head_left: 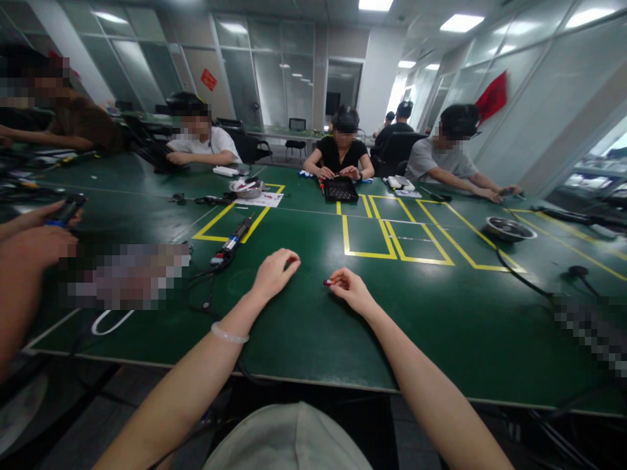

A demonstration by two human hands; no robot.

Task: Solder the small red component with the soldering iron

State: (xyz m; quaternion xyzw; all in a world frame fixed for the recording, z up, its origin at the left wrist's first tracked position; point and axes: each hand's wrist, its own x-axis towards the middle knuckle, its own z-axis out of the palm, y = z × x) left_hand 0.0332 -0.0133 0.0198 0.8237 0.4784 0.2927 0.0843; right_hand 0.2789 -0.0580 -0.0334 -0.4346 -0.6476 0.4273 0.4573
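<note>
Both my forearms reach out over a large green table [313, 326]. My right hand [349, 289] pinches a tiny red and dark part [327, 282] between thumb and fingertips, just above the tabletop. My left hand [274, 272] rests a little to the left, fingers curled loosely inward, with nothing visible in it. A pale bangle [229, 335] circles my left wrist. A dark pen-shaped tool [236, 236] with a cable lies on the table beyond my left hand.
Yellow tape rectangles [392, 238] mark the table's middle. A metal bowl [509, 228] sits at the right, a black tray [341, 189] in front of a seated person across. Several other people work around the table; a neighbour's hands [34, 241] are at the left edge.
</note>
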